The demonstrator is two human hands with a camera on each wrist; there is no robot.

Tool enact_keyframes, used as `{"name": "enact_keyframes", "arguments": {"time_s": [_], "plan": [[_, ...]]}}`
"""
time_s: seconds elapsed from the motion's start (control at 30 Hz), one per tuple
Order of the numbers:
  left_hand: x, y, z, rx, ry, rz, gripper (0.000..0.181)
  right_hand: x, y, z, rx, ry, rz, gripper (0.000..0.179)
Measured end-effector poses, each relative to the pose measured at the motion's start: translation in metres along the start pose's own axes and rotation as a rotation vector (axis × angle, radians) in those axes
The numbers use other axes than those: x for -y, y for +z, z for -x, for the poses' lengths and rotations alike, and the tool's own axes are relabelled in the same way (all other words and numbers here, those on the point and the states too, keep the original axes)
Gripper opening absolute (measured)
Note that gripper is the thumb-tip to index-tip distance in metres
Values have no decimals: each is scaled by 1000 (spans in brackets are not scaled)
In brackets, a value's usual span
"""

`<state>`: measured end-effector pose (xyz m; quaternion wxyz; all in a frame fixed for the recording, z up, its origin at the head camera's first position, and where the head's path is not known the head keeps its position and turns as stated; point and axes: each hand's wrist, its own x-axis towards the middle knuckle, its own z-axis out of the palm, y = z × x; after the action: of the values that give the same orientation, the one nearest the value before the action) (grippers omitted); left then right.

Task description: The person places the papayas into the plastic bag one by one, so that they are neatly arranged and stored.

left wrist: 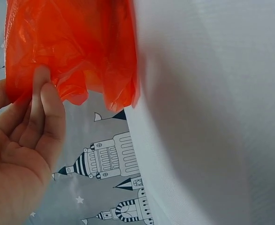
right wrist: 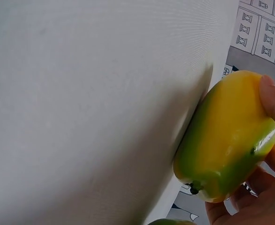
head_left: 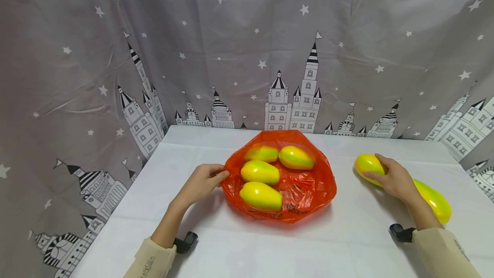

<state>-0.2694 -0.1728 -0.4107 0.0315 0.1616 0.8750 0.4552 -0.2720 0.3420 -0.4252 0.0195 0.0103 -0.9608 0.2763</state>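
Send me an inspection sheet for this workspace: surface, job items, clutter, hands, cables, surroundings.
Surface: white-covered table.
Job items: open red bag with four yellow-green fruits inside; a fifth fruit in hand, outside the bag; a sixth fruit on the table, partly hidden by the right forearm.
Clutter: nothing seen.
Left hand: holds the bag's edge between thumb and fingers.
Right hand: grips the fifth fruit; whether it is lifted, cannot tell.
Cables: nothing seen.
Surroundings: grey curtain printed with castles and stars.
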Motion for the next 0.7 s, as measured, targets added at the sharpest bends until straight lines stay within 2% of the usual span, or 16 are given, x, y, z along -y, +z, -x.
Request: {"name": "enact_keyframes", "arguments": {"time_s": [0.27, 0.5, 0.7], "plan": [[0, 1, -1, -9, 2, -1, 24, 0, 1, 2, -55, -42, 26, 84], [0, 1, 0, -10, 0, -1, 24, 3, 1, 5, -32, -5, 44, 89], [0, 1, 0, -11, -6, -3, 25, 9, 0, 9, -43, -20, 46, 89]]}}
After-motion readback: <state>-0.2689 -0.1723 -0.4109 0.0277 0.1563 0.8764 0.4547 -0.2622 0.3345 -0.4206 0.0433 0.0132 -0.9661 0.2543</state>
